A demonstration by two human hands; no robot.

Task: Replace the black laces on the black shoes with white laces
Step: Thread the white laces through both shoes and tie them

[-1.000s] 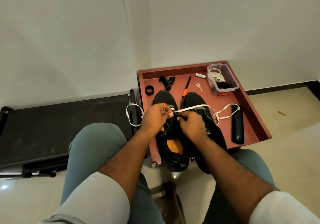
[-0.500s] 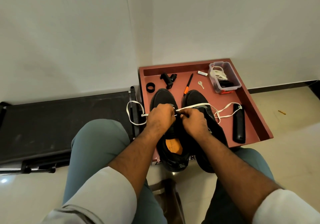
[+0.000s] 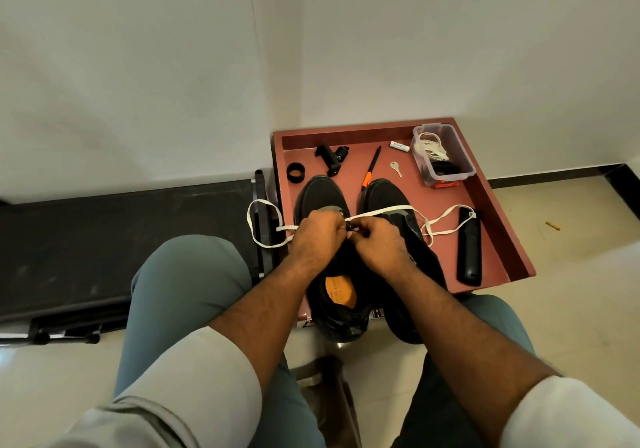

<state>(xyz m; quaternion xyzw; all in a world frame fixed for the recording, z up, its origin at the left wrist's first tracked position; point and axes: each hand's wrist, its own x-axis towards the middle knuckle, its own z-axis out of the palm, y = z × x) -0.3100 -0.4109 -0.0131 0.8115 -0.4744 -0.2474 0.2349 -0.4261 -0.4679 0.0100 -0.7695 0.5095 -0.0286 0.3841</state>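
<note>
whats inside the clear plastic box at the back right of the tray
The clear box holds a bundle of white laces and, nearer the person, something dark that could be the black laces; it is too small to tell.

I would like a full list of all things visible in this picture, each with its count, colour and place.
tray: 1, reddish brown, on floor by the wall
shoes: 2, black, side by side in tray
white lace: 1, across both shoes, held at left shoe
clear box: 1, far right tray corner, white laces inside
key: 1, silver, beside box
battery: 1, white, far edge
pen-like tool: 1, black and orange, between shoe toes
ring: 1, black, far left
clamp-like part: 1, black, near ring
long case: 1, black, right side
left hand: on lace
right hand: on lace
</note>
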